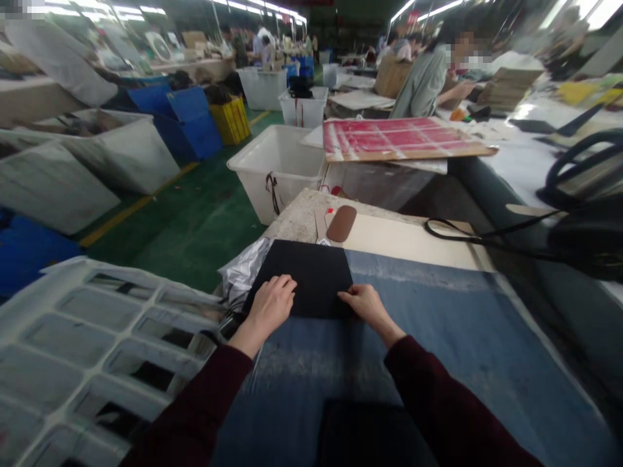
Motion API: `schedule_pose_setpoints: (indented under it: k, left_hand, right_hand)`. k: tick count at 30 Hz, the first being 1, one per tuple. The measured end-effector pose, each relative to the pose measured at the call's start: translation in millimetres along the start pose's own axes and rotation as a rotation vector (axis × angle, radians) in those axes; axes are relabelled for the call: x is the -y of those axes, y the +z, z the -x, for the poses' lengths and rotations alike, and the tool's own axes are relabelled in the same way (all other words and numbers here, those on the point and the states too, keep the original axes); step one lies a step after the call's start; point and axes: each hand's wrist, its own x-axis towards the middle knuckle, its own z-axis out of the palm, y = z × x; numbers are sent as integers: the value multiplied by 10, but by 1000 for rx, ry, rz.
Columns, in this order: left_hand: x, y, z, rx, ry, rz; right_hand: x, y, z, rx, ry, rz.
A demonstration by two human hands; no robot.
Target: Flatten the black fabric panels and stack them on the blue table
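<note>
Head cam is showing you working at a blue-covered worktop (452,337), both hands on a black sheet (309,269) that's lying flat near the worktop's left edge. Your left hand (272,303) is sitting on the sheet's near left corner with the fingers half curled. Honestly, I can't tell whether it's gripping or just pressing down. Your right hand (364,305) is pinching the near edge with thumb and fingertips closed on it.

Just beyond the sheet, a brown oval piece (341,224) is lying on a beige board (413,243), and a black cable (457,232) is running across the board's far right end.

Containers: a white bin (287,165) is standing on the floor past the worktop with a dark cord (272,191) hanging down its front wall. A yellow crate (232,120) farther back is carrying a heap of dark stuff. At your lower left a white slatted crate (78,324) is showing dark things through its gaps, too blurry to name.
</note>
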Motion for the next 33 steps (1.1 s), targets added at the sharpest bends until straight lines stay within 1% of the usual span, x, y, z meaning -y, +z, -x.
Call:
schedule_pose_setpoints:
  k: [2,4,6,7,8,10,11,12,13,15,17,18,19,21,24,28,30,33]
  left_hand:
    - [-28,42,24,4,-21,-4]
    - [-27,60,27,10,-28,0]
    - [-20,56,16,19,-38,9]
    - [-21,47,11,21,-47,16]
    - [-26,34,8,20,-58,26]
    - [-58,-2,26,1,-75,60]
    - [-85,-25,51,-14,-80,85]
    - [-119,-51,90,-29,-83,115]
    - [-160,-78,142,-40,-84,149]
    - [-256,-132,285,-42,-86,226]
    - [-361,-178,467,-16,-94,306]
    - [-414,-196,567,3,-101,346]
    - [-465,-210,670,22,-109,385]
    - [-570,-228,876,54,-128,461]
    - [-753,-225,1161,93,-159,573]
    - [-1072,-177,1460,200,-181,703]
    - [-1235,-142,1563,241,-181,715]
    - [-1414,-96,1661,277,-137,626]
  right_hand:
    - [2,-75,97,1,2,-11]
    - [7,-168,317,-67,-45,6]
    - [5,-217,687,-151,-166,67]
    - [-6,-204,920,-161,-238,105]
    - [-29,-159,1172,-134,-300,141]
    - [-126,33,1681,14,-355,195]
    - [-201,168,1909,62,-372,237]
    - [-291,316,2104,76,-385,298]
    - [-389,467,2261,49,-401,371]
    - [-582,729,2452,-37,-434,503]
    - [-724,888,2510,-91,-456,578]
    - [-766,923,2507,-92,-458,590]
    - [-788,928,2493,-84,-452,587]
    - [-786,867,2447,-53,-413,539]
    - [-740,674,2367,20,-283,327]
    - [-751,442,2252,160,-18,-45]
    - [-788,402,2206,212,63,-179]
    - [-850,388,2174,263,109,-359]
